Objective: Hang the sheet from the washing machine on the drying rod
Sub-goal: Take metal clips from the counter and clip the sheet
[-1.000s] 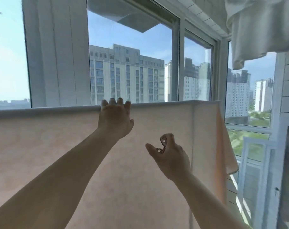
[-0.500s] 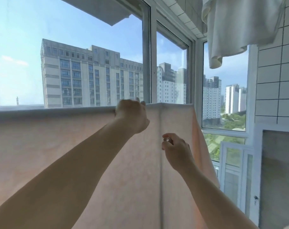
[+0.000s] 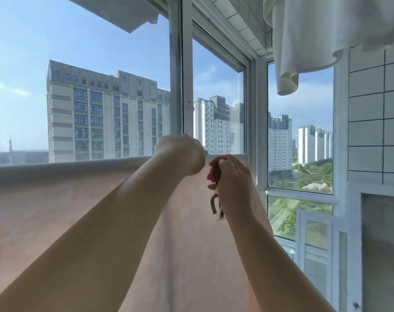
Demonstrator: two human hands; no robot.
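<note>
Pink sheet before sunlit windows

Sunlit windows, white tiled wall, tower blocks outside

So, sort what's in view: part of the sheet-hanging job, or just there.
Part of the job:
pink sheet, draped over the rod
left hand, at the sheet's top edge
right hand, holding a brown clip

Just there:
white cloth hanging overhead
window frame
tiled wall
</note>
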